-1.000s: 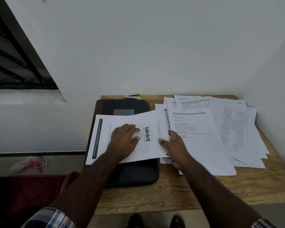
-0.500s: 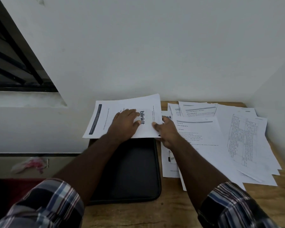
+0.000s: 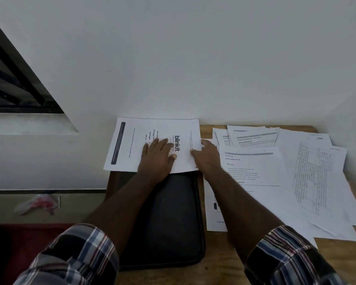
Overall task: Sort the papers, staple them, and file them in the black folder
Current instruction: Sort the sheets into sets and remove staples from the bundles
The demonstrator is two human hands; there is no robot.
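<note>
Left hand: the left hand [image 3: 159,156] lies flat on the blinkit sheet [image 3: 152,144], fingers spread and straight, pressing it down
Right hand: the right hand [image 3: 207,156] has the sheet's right edge, thumb on top and fingers apparently tucked under, so it reads as a pinch
Sheet: it sits at the far end of the black folder [image 3: 173,219], text turned sideways, its far edge up against the wall [image 3: 173,58] and its left part hanging past the folder
Folder: closed, lying on the wooden table [image 3: 337,262], near end toward the person, nothing filed in it that I can see
Step in hand: looks like parking this sheet as the start of a sorted pile
Doing it well: keep the palm flat while the pinching hand squares the edge, then lift the pinch first so the page does not skate; better to pull it back off the wall so it lies flat rather than curling up
Still to sort: the loose papers [image 3: 296,171] fan across the right of the table, overlapping and skewed, one with the heading INITIAL SCENE SETUP on top
In the way: the sheet on the folder's cover will have to come off before it can open, and no stapler shows here; it could be hidden under the page
Around: plaid sleeves at both forearms, a barred window [image 3: 14,83] at left, a crumpled pink wrapper [image 3: 37,203] down on the floor
</note>
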